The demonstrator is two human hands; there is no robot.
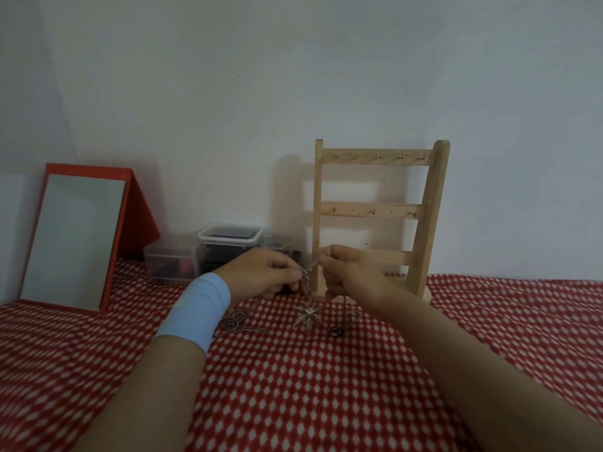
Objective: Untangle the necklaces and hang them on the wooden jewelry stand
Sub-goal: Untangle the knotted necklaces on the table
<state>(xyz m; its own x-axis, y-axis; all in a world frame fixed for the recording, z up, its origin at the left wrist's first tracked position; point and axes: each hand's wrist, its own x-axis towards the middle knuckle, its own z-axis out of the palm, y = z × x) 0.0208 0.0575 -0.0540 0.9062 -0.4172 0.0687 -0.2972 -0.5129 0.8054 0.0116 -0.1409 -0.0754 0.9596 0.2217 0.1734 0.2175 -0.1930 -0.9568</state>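
Both your left hand (264, 272) and right hand (346, 272) pinch the tangled necklaces (306, 276) between them, just in front of the wooden jewelry stand (378, 210); the rest trails onto the red patterned cloth (293, 386).

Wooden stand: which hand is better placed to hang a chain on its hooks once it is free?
Probably the right. The right hand sits directly in front of the wooden stand, below its bare hooks, while the left hand is off its left side. Both pinch the tangled chains now.
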